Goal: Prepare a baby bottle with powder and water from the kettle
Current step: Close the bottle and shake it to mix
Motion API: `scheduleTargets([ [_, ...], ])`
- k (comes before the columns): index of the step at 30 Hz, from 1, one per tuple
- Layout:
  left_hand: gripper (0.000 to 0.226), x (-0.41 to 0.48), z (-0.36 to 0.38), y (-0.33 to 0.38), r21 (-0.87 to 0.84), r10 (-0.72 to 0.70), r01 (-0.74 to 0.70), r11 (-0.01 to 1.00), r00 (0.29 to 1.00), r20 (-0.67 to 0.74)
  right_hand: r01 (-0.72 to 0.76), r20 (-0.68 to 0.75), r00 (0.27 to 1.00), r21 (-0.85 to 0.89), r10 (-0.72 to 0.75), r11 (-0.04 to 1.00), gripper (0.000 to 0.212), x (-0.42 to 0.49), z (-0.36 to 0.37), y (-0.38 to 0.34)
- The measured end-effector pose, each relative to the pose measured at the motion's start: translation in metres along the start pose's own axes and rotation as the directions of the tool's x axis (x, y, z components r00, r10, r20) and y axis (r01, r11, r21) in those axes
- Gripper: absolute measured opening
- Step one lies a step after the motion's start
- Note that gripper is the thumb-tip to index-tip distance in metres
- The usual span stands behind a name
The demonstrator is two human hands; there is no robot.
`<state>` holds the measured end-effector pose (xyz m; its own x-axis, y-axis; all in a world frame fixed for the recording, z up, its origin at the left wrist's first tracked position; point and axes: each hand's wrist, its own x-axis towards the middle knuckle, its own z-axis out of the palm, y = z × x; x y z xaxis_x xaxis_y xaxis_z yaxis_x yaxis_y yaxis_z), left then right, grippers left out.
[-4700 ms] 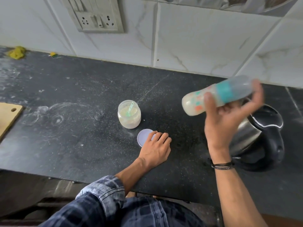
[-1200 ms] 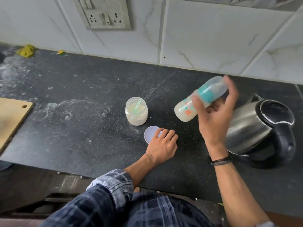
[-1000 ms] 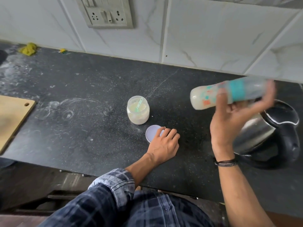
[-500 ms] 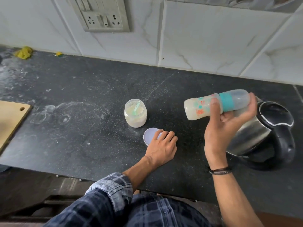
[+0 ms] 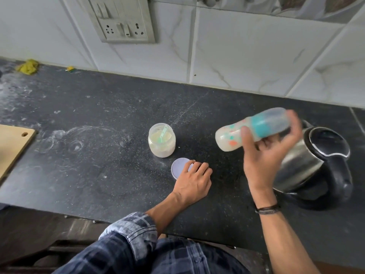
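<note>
My right hand [image 5: 262, 155] grips the baby bottle [image 5: 233, 136] in the air, lying nearly on its side with its capped teal end to the right; milky liquid fills its base, and it is motion-blurred. Behind that hand stands the steel kettle [image 5: 308, 163] with a black lid and handle. The open powder jar [image 5: 162, 143], with a green scoop inside, stands left of the bottle. My left hand [image 5: 192, 183] rests flat on the black counter [image 5: 88, 155], fingertips on the jar's round lid [image 5: 179, 168].
A wooden board [image 5: 11, 145] lies at the counter's left edge. Yellow scraps [image 5: 27, 66] sit at the back left by the tiled wall, below a socket panel [image 5: 122, 20]. Powder dust streaks the counter. The counter's front edge runs just beyond my sleeve.
The bottle has been swinging back and forth in my right hand, tilting and shifting sideways above the counter. My left hand has stayed on the lid.
</note>
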<state>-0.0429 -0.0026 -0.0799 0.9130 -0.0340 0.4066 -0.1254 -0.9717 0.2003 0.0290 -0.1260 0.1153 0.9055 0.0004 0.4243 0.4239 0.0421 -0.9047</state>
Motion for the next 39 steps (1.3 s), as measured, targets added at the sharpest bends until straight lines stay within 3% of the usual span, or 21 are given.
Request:
scheduleTargets([
  [2, 0.026, 0.001, -0.001, 0.0, 0.012, 0.001, -0.001, 1.0, 1.0, 0.017, 0.032, -0.038, 0.999, 0.0, -0.032, 1.0, 0.081, 0.0, 0.002, 0.003],
  [6, 0.028, 0.0, -0.002, 0.0, 0.006, 0.012, -0.012, 1.0, 1.0, 0.026, -0.082, 0.095, 0.992, -0.068, 0.089, 0.994, 0.08, -0.002, 0.004, 0.013],
  [11, 0.029, 0.0, -0.003, 0.001, 0.005, 0.0, 0.0, 1.0, 0.999, 0.049, -0.002, -0.075, 0.997, 0.015, 0.003, 1.0, 0.078, 0.006, 0.003, 0.004],
  [14, 0.03, 0.001, -0.003, -0.001, 0.001, 0.011, -0.011, 1.0, 0.999, 0.048, -0.053, 0.085, 0.995, -0.073, 0.059, 0.996, 0.081, 0.007, 0.004, 0.007],
  [19, 0.025, 0.001, -0.003, 0.002, 0.009, 0.004, -0.004, 1.0, 1.0, 0.028, 0.189, -0.156, 0.97, -0.006, -0.188, 0.982, 0.078, 0.015, 0.001, -0.006],
  [24, 0.027, 0.001, -0.001, -0.001, -0.007, 0.01, -0.01, 1.0, 0.999, 0.041, 0.005, 0.099, 0.995, -0.078, 0.003, 0.997, 0.08, 0.01, -0.001, 0.004],
  [28, 0.028, 0.0, -0.002, 0.001, 0.0, 0.003, -0.003, 1.0, 0.999, 0.052, 0.039, -0.032, 0.999, -0.036, -0.04, 0.999, 0.077, 0.004, 0.002, 0.005],
  [32, 0.025, 0.001, -0.001, -0.001, 0.0, 0.014, -0.014, 1.0, 1.0, 0.024, -0.036, 0.117, 0.992, -0.118, 0.05, 0.992, 0.079, 0.0, 0.003, 0.015],
  [37, 0.024, 0.001, 0.0, 0.001, 0.012, 0.003, -0.003, 1.0, 1.0, 0.012, 0.073, -0.089, 0.993, -0.051, -0.077, 0.996, 0.08, -0.002, 0.002, 0.003],
  [39, 0.024, 0.001, 0.0, 0.001, 0.009, 0.007, -0.007, 1.0, 1.0, 0.005, 0.028, 0.007, 1.0, -0.095, -0.027, 0.995, 0.08, 0.001, 0.003, 0.009],
])
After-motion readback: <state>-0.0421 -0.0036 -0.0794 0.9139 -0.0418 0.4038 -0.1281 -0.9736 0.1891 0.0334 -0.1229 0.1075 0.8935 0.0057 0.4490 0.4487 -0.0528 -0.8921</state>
